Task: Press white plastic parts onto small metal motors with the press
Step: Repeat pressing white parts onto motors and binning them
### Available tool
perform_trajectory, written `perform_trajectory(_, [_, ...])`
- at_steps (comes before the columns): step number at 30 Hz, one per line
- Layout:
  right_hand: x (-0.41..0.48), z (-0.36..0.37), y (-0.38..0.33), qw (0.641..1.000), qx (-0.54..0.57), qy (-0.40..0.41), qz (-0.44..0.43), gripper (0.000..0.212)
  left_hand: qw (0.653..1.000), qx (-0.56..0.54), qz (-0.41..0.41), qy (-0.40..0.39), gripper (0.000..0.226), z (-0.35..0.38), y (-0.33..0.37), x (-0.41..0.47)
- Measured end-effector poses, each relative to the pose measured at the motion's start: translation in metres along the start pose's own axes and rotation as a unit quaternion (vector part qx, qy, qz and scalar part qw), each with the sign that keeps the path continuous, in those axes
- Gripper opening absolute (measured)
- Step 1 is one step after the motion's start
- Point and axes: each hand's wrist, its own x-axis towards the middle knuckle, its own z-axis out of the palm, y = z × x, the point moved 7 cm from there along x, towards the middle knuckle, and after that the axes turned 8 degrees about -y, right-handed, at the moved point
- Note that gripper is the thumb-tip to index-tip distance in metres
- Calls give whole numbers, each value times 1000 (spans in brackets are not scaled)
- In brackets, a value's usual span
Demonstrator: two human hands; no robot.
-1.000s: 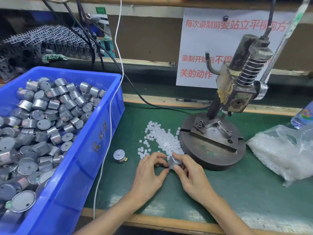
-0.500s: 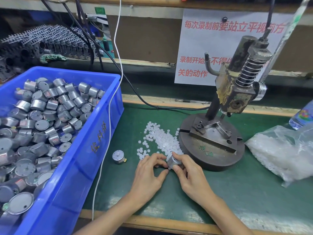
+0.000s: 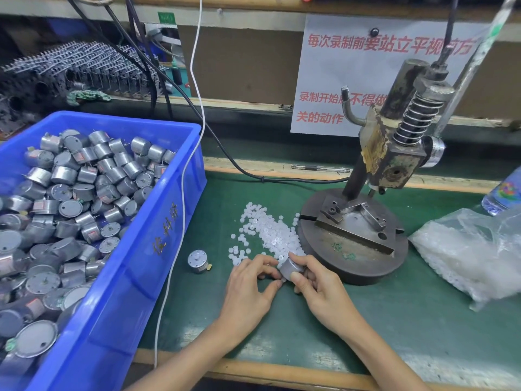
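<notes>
As seen from the head view, noted one motor (image 3: 290, 268) up off the counter, low over the green mat, just in front of the press base (image 3: 352, 258) and at the near edge of the white plastic parts (image 3: 267, 232).

Right hand (image 3: 318, 292) grip: thumb and curled fingers round the metal can, holding it. Left hand (image 3: 248, 289) grip: narrow, fingertips pinched at the motor's left end. Possibly a white part between them, too small to tell.

Handling, judged:
- Motor: a stiff, smooth metal can, probably dense for its size and slippery on the round wall. Best taken across that wall, clear of the shaft end.
- White parts: tiny, light, apt to scatter or roll. Pinch by the rim, fingertips only.
- Seat the part square on the shaft before pressing.

Press (image 3: 394, 153) upright at right, coil spring showing, ram up off the base.

Surface: green mat on the counter (image 3: 394, 320), wooden strip along the near edge.

Room:
- Blue bin (image 3: 158, 249) at left, heaped with motors.
- One loose motor (image 3: 198, 261) lying between bin and hands.
- Clear bag (image 3: 465, 249) of white pieces at far right, bottle (image 3: 504, 193) behind it.
- White cable (image 3: 183, 179) draped over the bin's rim.
- Printed sign (image 3: 338, 66) on the back board behind the press.
- Racks of metal parts at back left.
</notes>
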Motion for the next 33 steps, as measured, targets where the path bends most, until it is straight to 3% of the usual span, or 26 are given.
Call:
perform_trajectory(13, [-2, -1, -2, 1000, -11, 12, 4, 31, 1000, -2, -6, 1, 22, -1, -1, 0])
perform_trajectory(25, [-2, 1, -13, 996, -81, 25, -34, 30, 1000, -11, 1, 1, 38, -3, 3, -1])
perform_trajectory(33, [-1, 1, -13, 994, -94, 23, -42, 28, 1000, -13, 3, 6, 30, -3, 3, -1])
